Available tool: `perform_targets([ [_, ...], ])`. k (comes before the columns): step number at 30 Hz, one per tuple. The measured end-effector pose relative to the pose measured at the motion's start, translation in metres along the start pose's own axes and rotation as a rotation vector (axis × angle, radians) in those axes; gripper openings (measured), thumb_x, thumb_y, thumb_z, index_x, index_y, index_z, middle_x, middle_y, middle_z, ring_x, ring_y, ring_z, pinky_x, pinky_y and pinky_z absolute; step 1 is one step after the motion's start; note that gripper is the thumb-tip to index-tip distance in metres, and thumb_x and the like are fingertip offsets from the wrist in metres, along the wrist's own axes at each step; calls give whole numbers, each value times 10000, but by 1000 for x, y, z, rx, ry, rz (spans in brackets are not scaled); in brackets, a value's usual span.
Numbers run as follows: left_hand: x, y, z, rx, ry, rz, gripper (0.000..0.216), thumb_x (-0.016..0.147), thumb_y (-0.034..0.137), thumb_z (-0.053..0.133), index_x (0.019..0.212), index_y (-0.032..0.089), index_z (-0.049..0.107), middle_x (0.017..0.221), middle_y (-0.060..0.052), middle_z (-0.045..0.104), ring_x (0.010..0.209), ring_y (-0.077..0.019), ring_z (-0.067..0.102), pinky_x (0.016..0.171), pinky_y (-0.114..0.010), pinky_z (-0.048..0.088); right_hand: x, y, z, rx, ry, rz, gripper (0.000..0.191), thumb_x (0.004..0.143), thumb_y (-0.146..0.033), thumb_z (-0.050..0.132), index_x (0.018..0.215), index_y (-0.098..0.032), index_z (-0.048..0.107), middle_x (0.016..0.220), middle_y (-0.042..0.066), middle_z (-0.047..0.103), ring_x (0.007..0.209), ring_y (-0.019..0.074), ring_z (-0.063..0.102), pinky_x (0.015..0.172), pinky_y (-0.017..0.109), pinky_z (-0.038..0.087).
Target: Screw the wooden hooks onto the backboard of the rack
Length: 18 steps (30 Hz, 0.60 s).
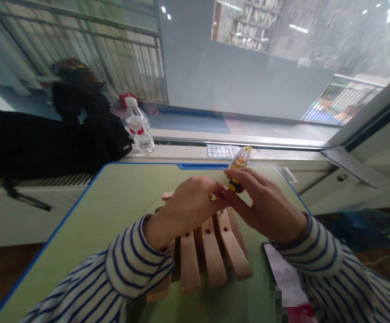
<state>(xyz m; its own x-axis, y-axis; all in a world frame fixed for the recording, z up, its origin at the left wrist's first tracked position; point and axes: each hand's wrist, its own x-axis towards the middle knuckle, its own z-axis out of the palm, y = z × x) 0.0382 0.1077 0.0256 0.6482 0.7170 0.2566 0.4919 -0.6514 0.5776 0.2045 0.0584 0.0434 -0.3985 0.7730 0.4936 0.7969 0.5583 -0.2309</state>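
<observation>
My right hand (265,202) is closed round the lower, yellow-and-black part of a screwdriver (240,160). Its clear and yellow handle slants up and away, and its lower end is hidden by my fingers. The fingertips of my left hand (188,206) are pinched together beside my right thumb; what they hold, if anything, is hidden. Below both hands lies a wooden piece with several pale slats (214,260) fanning towards me. Dark holes show in the slats, and my left hand and wrist cover part of the piece.
A light green table (114,202) with a blue edge carries the work. To the right a phone (284,269) lies partly under my sleeve. Beyond the table, a water bottle (140,128) stands on the window sill (177,151), next to a black bag (103,134).
</observation>
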Motion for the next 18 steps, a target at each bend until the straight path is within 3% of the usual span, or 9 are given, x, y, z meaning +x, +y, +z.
perform_targets([
  [12,1,0,1,-64,-69,47,178,822,277,525,897,234,681,745,20,661,659,-108,563,570,-212,348,0,1,2,-30,9,10,255,885,-286,448,1061,-123,534,895,60,588,765,127,547,691,267,456],
  [18,1,0,-3,-70,-43,74,141,794,252,555,857,244,681,697,40,644,623,-97,552,587,-210,362,0,-1,4,-34,14,-16,245,881,-266,458,1059,-115,531,881,54,574,765,118,537,700,254,452],
])
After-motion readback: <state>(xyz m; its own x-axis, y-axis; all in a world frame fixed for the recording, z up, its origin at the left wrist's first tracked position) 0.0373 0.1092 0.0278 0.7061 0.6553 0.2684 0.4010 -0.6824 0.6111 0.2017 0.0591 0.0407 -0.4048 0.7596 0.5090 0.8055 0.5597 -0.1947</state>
